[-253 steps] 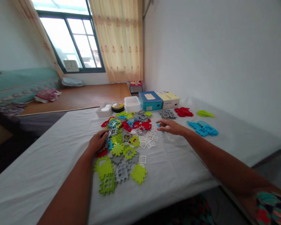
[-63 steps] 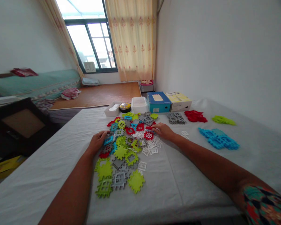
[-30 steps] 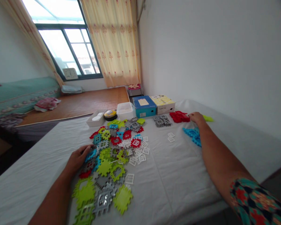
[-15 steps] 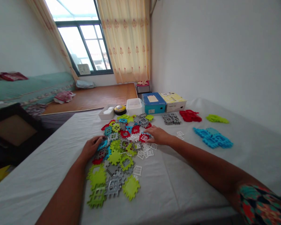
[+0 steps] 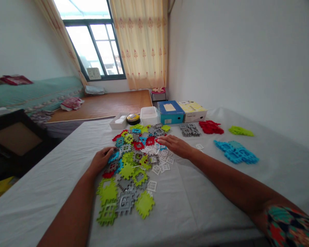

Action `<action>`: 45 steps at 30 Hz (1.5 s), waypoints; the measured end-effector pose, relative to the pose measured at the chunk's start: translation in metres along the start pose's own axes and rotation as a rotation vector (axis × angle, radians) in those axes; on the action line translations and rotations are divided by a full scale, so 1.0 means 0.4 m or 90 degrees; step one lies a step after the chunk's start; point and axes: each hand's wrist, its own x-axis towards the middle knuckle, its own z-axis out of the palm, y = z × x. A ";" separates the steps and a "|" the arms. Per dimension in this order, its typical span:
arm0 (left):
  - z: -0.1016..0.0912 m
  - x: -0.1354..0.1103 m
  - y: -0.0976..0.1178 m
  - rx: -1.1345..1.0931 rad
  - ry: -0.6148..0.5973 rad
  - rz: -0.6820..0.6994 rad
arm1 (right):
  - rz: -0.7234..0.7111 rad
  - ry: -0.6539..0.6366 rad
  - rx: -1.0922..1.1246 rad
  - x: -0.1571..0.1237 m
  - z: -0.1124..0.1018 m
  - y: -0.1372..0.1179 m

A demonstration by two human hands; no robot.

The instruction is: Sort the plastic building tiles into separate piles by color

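Observation:
A heap of toothed plastic tiles spreads across the white cloth, in lime green [image 5: 127, 171], grey [image 5: 124, 202], blue [image 5: 114, 157] and red. At its left edge, my left hand [image 5: 102, 158] curls its fingers over the blue and grey tiles; what lies between thumb and fingers is hidden. On the far right side of the heap is my right hand [image 5: 176, 145], fingers held together over a red tile [image 5: 160, 141] that shows only along its edge, the thumb out of sight. White window-frame pieces [image 5: 156, 169] lie loosely below that hand.
To the right sit sorted piles: grey tiles [image 5: 190, 130], red tiles [image 5: 211, 127], green tiles [image 5: 241, 131] and blue tiles [image 5: 235, 152]. A white frame piece [image 5: 199, 146] lies apart. Along the far edge stand a blue box [image 5: 170, 113], a yellow box [image 5: 192, 111], a white container [image 5: 149, 116] and a round tin [image 5: 133, 119].
My right hand has shifted slightly up and left. The red tile with a white window frame by its fingertips has left its spot, where white frames now show. My left hand stays put.

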 end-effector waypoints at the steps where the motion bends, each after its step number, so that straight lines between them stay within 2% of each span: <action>1: 0.000 0.000 0.000 0.000 0.000 0.002 | 0.019 0.014 -0.002 -0.001 -0.003 0.003; 5: 0.000 0.004 -0.008 0.005 0.010 0.012 | 0.178 0.047 -0.040 -0.009 -0.012 0.038; 9: 0.000 0.013 -0.029 0.013 0.008 0.018 | 0.360 0.056 -0.127 -0.050 -0.046 0.131; 16: 0.001 0.017 -0.041 0.024 0.009 0.035 | 0.732 0.040 -0.323 -0.205 -0.139 0.337; 19: 0.000 0.016 -0.037 0.032 0.002 0.030 | 0.863 0.013 -0.334 -0.271 -0.150 0.391; 21: -0.001 0.016 -0.035 0.032 0.001 0.027 | 0.899 0.012 -0.320 -0.294 -0.150 0.405; 22: -0.001 0.015 -0.032 0.032 0.000 0.024 | 0.890 0.025 -0.311 -0.294 -0.148 0.405; 24: -0.001 0.012 -0.025 0.032 0.002 0.018 | 0.816 0.068 -0.287 -0.270 -0.138 0.390; 27: 0.000 0.005 -0.010 0.030 0.003 0.013 | 0.614 0.084 -0.174 -0.177 -0.098 0.323; 30: 0.001 -0.003 0.001 0.025 0.002 0.015 | 0.377 0.006 -0.004 -0.068 -0.028 0.218; 33: 0.002 -0.005 -0.001 0.024 0.002 0.020 | 0.245 -0.101 0.085 -0.002 0.043 0.125; 35: 0.003 -0.002 -0.007 0.024 0.001 0.027 | 0.215 -0.151 0.111 0.013 0.075 0.093; 37: 0.004 0.001 -0.012 0.019 0.002 0.030 | 0.194 -0.165 0.130 0.013 0.089 0.082; 45: 0.009 0.009 -0.021 0.005 0.000 0.034 | 0.196 -0.109 0.102 0.002 0.073 0.075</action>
